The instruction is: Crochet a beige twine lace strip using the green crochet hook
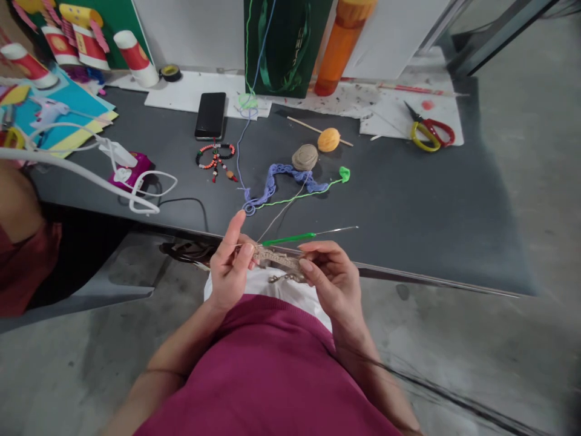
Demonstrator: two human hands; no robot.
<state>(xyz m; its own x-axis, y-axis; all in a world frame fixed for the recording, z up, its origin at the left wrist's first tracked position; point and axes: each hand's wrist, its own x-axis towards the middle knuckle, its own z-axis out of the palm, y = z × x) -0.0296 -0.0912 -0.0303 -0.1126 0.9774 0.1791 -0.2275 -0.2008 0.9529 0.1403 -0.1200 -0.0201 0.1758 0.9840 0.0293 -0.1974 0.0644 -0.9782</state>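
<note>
Both my hands hold a beige crocheted strip [276, 257] just past the dark table's front edge. My left hand [231, 272] pinches it between thumb and fingers, and my right hand [331, 278] grips its other end. A green-handled crochet hook [290, 238] lies across the top, its metal tip pointing right; I cannot tell which hand carries it. A thin strand rises from the work towards a beige yarn ball [305, 157] on the table. Beyond it lie a lilac crocheted strip [281, 175] and a green yarn piece [345, 174].
On the grey table [408, 218] lie a black phone [211, 115], a beaded string [216, 158], scissors [431, 134] and an orange yarn ball [328, 140] on a stick. White cables cross the left side. A person's red-sleeved arm [22, 260] is at far left.
</note>
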